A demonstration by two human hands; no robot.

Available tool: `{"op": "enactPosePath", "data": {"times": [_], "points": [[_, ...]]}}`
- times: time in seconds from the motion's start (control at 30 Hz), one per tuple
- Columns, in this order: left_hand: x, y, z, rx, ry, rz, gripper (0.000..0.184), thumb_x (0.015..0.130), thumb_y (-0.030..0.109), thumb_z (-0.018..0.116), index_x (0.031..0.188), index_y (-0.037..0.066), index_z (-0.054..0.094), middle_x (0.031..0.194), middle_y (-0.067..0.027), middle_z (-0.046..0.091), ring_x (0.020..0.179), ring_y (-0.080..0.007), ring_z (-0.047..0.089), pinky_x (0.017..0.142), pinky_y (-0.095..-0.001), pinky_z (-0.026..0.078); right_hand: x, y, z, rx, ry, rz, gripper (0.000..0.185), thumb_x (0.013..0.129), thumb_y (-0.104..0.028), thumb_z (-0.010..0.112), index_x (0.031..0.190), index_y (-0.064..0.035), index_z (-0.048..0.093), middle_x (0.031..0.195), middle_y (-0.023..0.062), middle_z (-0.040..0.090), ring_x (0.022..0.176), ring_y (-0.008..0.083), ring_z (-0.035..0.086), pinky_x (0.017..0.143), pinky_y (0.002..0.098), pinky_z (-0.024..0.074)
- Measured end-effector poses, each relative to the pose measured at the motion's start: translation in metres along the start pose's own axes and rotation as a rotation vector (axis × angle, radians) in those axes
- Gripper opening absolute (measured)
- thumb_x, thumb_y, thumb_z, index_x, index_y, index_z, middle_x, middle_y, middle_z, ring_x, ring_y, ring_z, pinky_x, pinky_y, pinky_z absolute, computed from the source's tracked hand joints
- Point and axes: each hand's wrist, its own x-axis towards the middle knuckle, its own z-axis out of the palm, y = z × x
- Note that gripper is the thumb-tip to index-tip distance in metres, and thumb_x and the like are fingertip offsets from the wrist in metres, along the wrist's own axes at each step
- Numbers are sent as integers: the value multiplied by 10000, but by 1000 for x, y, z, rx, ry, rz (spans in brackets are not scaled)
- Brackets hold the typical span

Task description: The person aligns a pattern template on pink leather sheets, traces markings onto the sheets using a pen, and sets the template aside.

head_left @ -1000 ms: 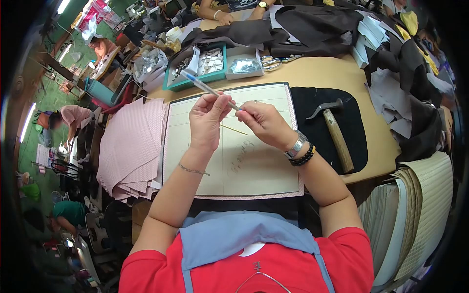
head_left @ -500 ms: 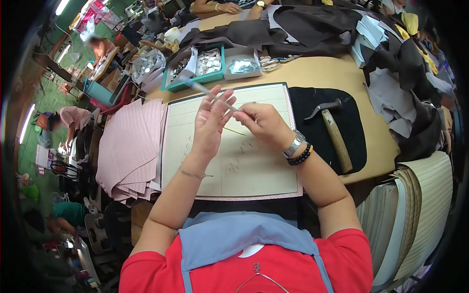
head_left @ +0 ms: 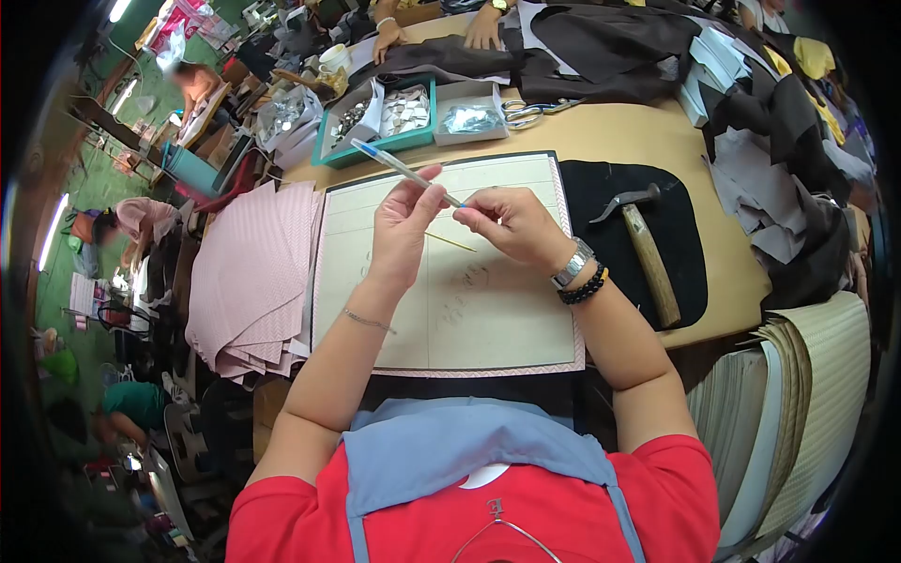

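Above the board, my left hand point(head_left: 406, 223) is closed on a clear ballpoint pen point(head_left: 402, 167), which slants with its blue end up and to the left. The fingers of my right hand point(head_left: 516, 225) pinch at the pen's lower end, where a small blue bit shows between the fingertips. Beneath both hands lies a cream board point(head_left: 375, 328) with ruled lines and pencil-like writing. A thin yellow stick point(head_left: 452, 243) rests on it, just below the hands.
Pink patterned sheets point(head_left: 249, 281) are stacked at left. A hammer point(head_left: 648, 253) lies on a black mat point(head_left: 680, 211) at right. Behind stand a teal tray point(head_left: 375, 150) of small parts, a white box point(head_left: 469, 131) and scissors point(head_left: 526, 114). Dark material point(head_left: 610, 56) and a co-worker's hands point(head_left: 483, 28) are at the back.
My left fingers, spread along the pen before, have closed around it. My right hand stays at the pen's lower end. A co-worker's hands at the back have shifted onto the dark material.
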Motion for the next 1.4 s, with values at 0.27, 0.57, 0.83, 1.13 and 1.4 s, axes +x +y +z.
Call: {"op": "enactPosePath", "data": {"times": [0.27, 0.57, 0.83, 1.13, 1.4], "points": [[6, -6, -5, -109, 466, -185, 355, 851, 371, 732, 894, 118, 487, 798, 21, 536, 761, -93, 588, 749, -316, 554, -1, 1, -7, -291, 163, -238, 115, 828, -138, 714, 840, -29, 680, 742, 106, 651, 668, 236, 601, 618, 328, 481], [0, -14, -22, -135, 397, -110, 275, 883, 283, 715, 983, 103, 533, 949, -31, 593, 864, -149, 628, 782, -277, 522, -5, 21, -22, -662, 64, -178, 188, 794, -214, 736, 866, -46, 691, 786, 91, 670, 756, 274, 628, 700, 373, 503], [-7, -34, -34, -116, 444, 10, 191, 912, 202, 674, 997, 111, 529, 923, -29, 623, 863, -151, 646, 759, -256, 538, -7, 11, 10, -360, -139, -145, 191, 783, -179, 730, 920, -54, 686, 795, 121, 677, 776, 286, 635, 730, 379, 511], [-2, -47, -54, -296, 509, 28, 165, 921, 184, 660, 974, 111, 523, 921, -29, 623, 831, -144, 642, 794, -267, 536, 0, 37, -49, -483, 188, -169, 166, 761, -57, 628, 907, 3, 679, 804, 167, 652, 685, 264, 636, 673, 338, 521], [-5, -46, -48, -200, 419, 52, 138, 930, 147, 642, 984, 91, 529, 920, -32, 622, 830, -142, 642, 809, -277, 537, -17, 68, -134, -480, 412, 306, 136, 743, -116, 670, 826, -9, 682, 739, 135, 687, 674, 215, 677, 669, 312, 537]]}}
